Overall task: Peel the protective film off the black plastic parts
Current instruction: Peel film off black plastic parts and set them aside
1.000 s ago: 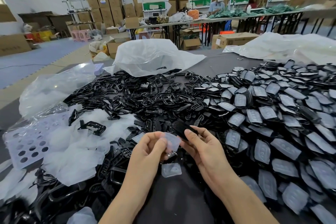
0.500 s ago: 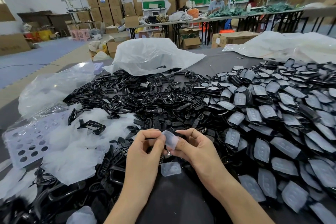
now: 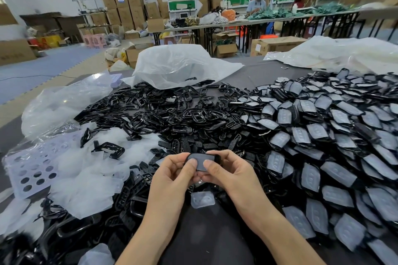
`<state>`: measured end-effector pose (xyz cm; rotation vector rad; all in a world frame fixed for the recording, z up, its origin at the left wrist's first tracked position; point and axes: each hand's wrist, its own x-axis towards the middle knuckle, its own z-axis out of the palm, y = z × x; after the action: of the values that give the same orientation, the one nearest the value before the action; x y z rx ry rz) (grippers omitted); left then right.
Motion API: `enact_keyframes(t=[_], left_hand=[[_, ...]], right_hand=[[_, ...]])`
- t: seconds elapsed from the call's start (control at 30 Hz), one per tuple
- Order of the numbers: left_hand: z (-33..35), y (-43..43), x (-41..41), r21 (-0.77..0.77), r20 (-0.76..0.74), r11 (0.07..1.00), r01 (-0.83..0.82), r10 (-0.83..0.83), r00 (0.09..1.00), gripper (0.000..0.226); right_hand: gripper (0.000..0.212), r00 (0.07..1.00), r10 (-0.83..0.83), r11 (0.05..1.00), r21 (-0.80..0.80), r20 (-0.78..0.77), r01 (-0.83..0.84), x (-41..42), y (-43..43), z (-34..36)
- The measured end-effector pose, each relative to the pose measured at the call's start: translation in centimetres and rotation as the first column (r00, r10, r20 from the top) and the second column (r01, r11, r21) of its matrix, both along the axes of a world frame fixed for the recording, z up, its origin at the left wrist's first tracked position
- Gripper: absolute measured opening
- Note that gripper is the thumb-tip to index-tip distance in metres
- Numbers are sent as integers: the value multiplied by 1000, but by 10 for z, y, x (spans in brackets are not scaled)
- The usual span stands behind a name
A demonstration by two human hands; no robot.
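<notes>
Both my hands hold one black plastic part point(image 3: 201, 160) with cloudy film on its face, just above the table's near middle. My left hand point(image 3: 175, 173) grips its left end, thumb pressed on the film. My right hand point(image 3: 228, 171) grips the right end, thumb on the film beside the left thumb. A loose peeled film point(image 3: 202, 199) lies on the dark table below my hands. To the right spreads a heap of film-covered black parts point(image 3: 323, 135). Bare black parts point(image 3: 172, 114) are piled at the centre and left.
A mound of peeled films point(image 3: 86, 170) lies at the left beside a lilac perforated tray point(image 3: 32, 168). Clear plastic bags point(image 3: 178, 66) sit at the table's far side. Another person works at a long table point(image 3: 258, 20) among stacked cardboard boxes behind.
My hands came together on the part. A second ago my left hand pinched a film apart from the part in my right; now both thumbs press on the part's filmed face.
</notes>
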<state>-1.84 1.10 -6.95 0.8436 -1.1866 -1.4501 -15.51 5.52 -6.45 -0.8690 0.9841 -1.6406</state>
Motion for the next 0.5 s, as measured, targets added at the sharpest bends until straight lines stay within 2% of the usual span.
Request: enact_keyframes(t=[0.17,0.3,0.4,0.5], left_hand=[[5,4,2,-48,77,996,78,-74,994,12],[9,7,5,-107,231,988,109,-82,970,15],[10,10,3,-163,324,979,119,-61,944,13],[11,12,2,-181,337,976,119,-52,940,17]], right_hand=[[19,999,-47,998,31,-18,48,-2,-1,-2],[20,1000,-27,999,29,4,27,-3,0,-2],[13,996,-28,999,19,-83,29,-3,1,-3],[6,987,-50,999,9,-153,52,-3,1,-3]])
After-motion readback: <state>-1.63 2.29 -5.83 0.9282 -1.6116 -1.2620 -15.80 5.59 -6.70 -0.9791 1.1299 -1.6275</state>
